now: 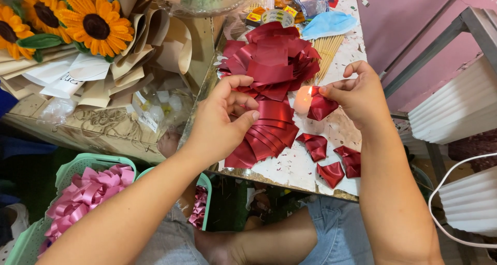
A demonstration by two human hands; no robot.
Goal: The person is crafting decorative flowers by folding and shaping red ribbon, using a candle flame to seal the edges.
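The left hand (223, 117), fingers curled and holding nothing, rests on a fanned stack of dark red satin ribbon strips (265, 135) whose long axes run toward the table's near edge. Right of it, a lit white candle (303, 99). The right hand (357, 91) pinches a folded red satin ribbon petal (321, 108), tip pointing down-left beside the flame.
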